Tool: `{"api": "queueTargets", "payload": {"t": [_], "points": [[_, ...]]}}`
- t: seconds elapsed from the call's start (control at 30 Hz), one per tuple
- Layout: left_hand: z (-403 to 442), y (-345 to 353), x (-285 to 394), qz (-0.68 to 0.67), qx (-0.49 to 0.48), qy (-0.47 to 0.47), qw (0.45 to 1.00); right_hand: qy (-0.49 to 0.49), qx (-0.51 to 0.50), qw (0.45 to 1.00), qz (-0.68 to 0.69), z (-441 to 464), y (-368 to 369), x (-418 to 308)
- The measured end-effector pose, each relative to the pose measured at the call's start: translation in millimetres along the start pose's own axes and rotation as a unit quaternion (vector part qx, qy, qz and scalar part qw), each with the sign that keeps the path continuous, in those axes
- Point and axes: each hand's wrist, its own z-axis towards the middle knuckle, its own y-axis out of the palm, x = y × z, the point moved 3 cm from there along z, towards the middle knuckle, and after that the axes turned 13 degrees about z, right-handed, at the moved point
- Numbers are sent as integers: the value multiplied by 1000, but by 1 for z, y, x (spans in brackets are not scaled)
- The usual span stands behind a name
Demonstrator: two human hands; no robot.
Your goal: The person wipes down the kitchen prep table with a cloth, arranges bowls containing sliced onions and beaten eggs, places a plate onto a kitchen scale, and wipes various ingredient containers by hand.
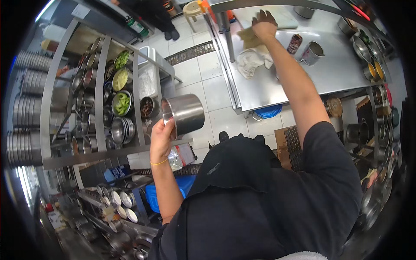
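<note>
My left hand is closed on the rim of a cylindrical stainless steel pot. It holds the pot tilted over the floor, beside the shelf rack; the inside is mostly hidden. My right hand reaches across the steel counter, fingers spread, at the edge of a yellowish cloth. Whether the fingers press on the cloth is hard to tell. A crumpled white cloth lies just nearer to me. To the right of my forearm stand a dark patterned can and an opened tin.
A metal rack at left carries bowls of chopped greens and stacked steel bowls. A white cutting board lies at the counter's far side. Steel bowls line the right. Another person stands in the background.
</note>
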Motion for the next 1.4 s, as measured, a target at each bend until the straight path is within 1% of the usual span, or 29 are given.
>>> {"api": "queueTargets", "payload": {"t": [0.03, 0.07, 0.13, 0.17, 0.2, 0.3, 0.33, 0.43, 0.47, 0.5, 0.53, 0.57, 0.63, 0.7, 0.73, 0.77, 0.83, 0.87, 0.93, 1.03, 1.07, 1.13, 1.17, 1.2, 1.23, 1.27, 1.3, 1.33, 1.4], "points": [[0, 1, -3, -8, 13, -11, 1000, -29, 17, 999, -3, -15, -14, -13], [2, 3, -8, -29, 22, -29, 999, 138, -417, 898, -39, -22, -8, -19], [0, 12, -3, -34, 51, -61, 996, -26, -401, 911, 94, -103, 24, -12], [-3, 13, -3, -33, 65, -79, 994, -66, -410, 909, 42, -142, 24, -18], [-1, 12, -6, -30, 49, -77, 995, -103, -411, 906, -10, -171, 18, -23], [-3, 23, 4, -54, 55, -89, 993, -52, -334, 941, -25, -204, -2, -29], [-2, 21, 0, -60, 37, -78, 994, -38, -348, 937, -16, -210, -3, -29], [3, 26, -7, -72, 39, -76, 994, 4, -385, 923, 3, -226, -12, -25], [7, 27, -10, -73, 34, -69, 994, 12, -316, 947, 59, -228, -17, -28], [10, 28, -14, -75, 30, -63, 995, 87, -265, 944, 177, -222, -26, -35], [13, 30, -18, -75, 27, -59, 995, 162, -209, 919, 293, -214, -34, -41], [18, 32, -18, -86, 30, -59, 994, 233, -145, 874, 401, -203, -48, -55], [25, 43, -20, -104, 32, -63, 992, 259, -128, 787, 545, -182, -107, -118], [35, 58, -18, -110, 17, -50, 993, 161, -86, 789, 587, -189, -163, -178], [41, 66, -16, -113, 9, -40, 993, 0, -66, 846, 530, -192, -183, -198], [45, 76, -15, -123, 11, -37, 992, -161, -47, 875, 454, -197, -200, -216], [50, 93, -15, -144, 19, -34, 989, -230, -77, 894, 378, -210, -220, -246], [48, 96, -10, -108, -6, -22, 994, -214, -78, 889, 398, -208, -220, -243], [44, 98, 2, -65, 4, -4, 998, -184, -81, 877, 437, -200, -211, -232], [37, 93, 16, -3, -8, 11, 1000, -140, -102, 835, 522, -180, -207, -230], [37, 90, 19, 17, -17, 16, 1000, -104, -125, 826, 539, -172, -209, -233], [37, 81, 21, 62, -20, 30, 997, -74, -306, 789, 528, -155, -191, -229], [37, 76, 26, 117, -33, 39, 992, -57, -392, 760, 516, -147, -182, -225], [34, 70, 34, 172, -46, 47, 983, 2, -425, 697, 578, -141, -178, -224], [32, 66, 39, 227, -60, 54, 971, 32, -450, 653, 608, -141, -176, -226], [31, 65, 41, 226, -55, 67, 970, 60, -472, 608, 636, -138, -177, -232], [30, 67, 43, 193, -69, 58, 977, 86, -492, 560, 661, -134, -179, -236], [28, 68, 46, 160, -82, 49, 983, 209, -563, 539, 591, -135, -178, -234], [25, 71, 51, 110, -102, 29, 988, 277, -568, 429, 646, -149, -163, -225]]}}
